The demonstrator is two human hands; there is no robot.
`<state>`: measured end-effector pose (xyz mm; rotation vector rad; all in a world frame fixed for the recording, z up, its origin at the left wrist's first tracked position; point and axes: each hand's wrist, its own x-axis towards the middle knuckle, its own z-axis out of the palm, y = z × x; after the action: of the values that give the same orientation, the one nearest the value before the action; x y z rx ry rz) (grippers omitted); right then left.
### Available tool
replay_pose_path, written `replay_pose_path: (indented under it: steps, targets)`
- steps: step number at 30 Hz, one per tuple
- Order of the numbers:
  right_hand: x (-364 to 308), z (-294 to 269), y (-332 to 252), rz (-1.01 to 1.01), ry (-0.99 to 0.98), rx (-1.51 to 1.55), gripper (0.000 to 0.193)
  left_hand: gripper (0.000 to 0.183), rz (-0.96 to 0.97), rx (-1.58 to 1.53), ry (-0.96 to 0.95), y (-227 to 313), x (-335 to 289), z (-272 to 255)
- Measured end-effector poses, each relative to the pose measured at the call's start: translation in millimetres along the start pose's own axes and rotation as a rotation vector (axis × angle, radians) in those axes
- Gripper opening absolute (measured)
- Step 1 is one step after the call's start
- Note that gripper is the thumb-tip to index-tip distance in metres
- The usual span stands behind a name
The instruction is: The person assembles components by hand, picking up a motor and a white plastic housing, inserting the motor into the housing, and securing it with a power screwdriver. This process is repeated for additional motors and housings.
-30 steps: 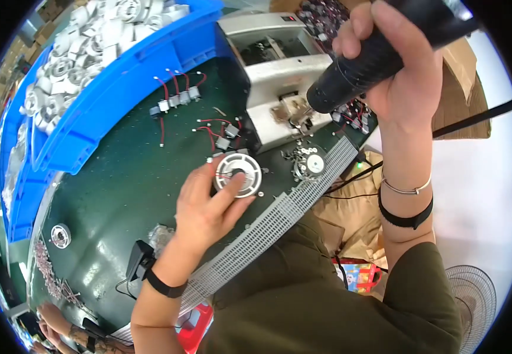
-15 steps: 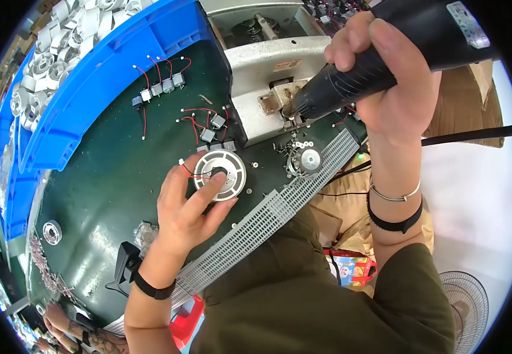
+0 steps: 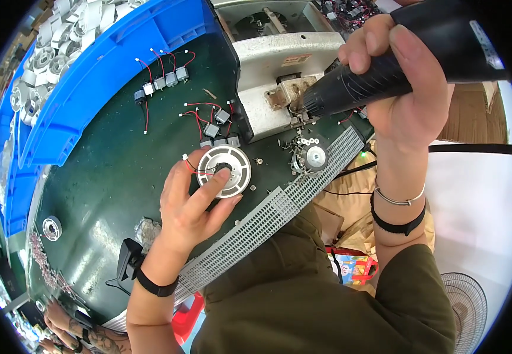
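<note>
My left hand [image 3: 188, 209] grips a round white plastic housing [image 3: 244, 171] on the green mat, index finger pressed on its hub and thumb at the rim. Red and black wires with a white plug stick out beside that finger. In my right hand [image 3: 412, 100] is a black electric screwdriver [image 3: 356, 85], slanting down to the left. Its tip is at the small metal outlet of a grey screw feeder [image 3: 291, 50]; whether it touches is hidden. A round metal piece [image 3: 316, 157] ringed with loose screws and white washers lies right of the housing.
Small motors [image 3: 170, 79] with red wires lie behind the housing. A blue bin [image 3: 102, 76] of white parts stands at far left. A perforated grey strip [image 3: 274, 206] edges the bench. Another person's tattooed arm [image 3: 102, 339] shows at lower left. A black cable [image 3: 474, 148] runs right.
The whole view has shifted slightly, moving things a little to the right. Both hands keep their hold, with the screwdriver tip still at the feeder outlet.
</note>
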<state>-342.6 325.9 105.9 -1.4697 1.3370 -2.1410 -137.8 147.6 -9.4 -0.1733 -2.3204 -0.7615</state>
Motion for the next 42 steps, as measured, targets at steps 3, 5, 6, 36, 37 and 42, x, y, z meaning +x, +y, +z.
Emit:
replay_pose_path:
  steps: [3, 5, 6, 36, 37, 42]
  targets:
    - [0.6, 19.4, -5.7, -0.003, 0.049, -0.024, 0.028, 0.041, -0.001, 0.005, -0.004, 0.4, 0.4, 0.3]
    - [4.0, 36.5, -3.6, -0.062, 0.429, -0.065, 0.045, 0.042, -0.002, 0.009, -0.010, 0.3, -0.5, 0.6]
    - [1.6, 28.2, -2.0, -0.060, 0.429, -0.065, 0.045, 0.042, -0.004, 0.012, -0.003, -0.6, -1.5, 1.7]
    - [13.1, 64.3, -22.6, 0.070, 0.063, 0.108, 0.046, 0.038, 0.033, 0.050, 0.115, -2.7, -2.6, 5.5]
    - [15.6, 70.4, -21.1, 0.079, 0.071, 0.096, 0.046, 0.037, 0.023, 0.050, 0.111, -1.3, -2.1, 5.9]
    - [24.1, 96.3, -14.7, 0.121, 0.118, 0.037, 0.048, 0.036, 0.021, 0.061, 0.123, -2.2, -3.1, 6.6]
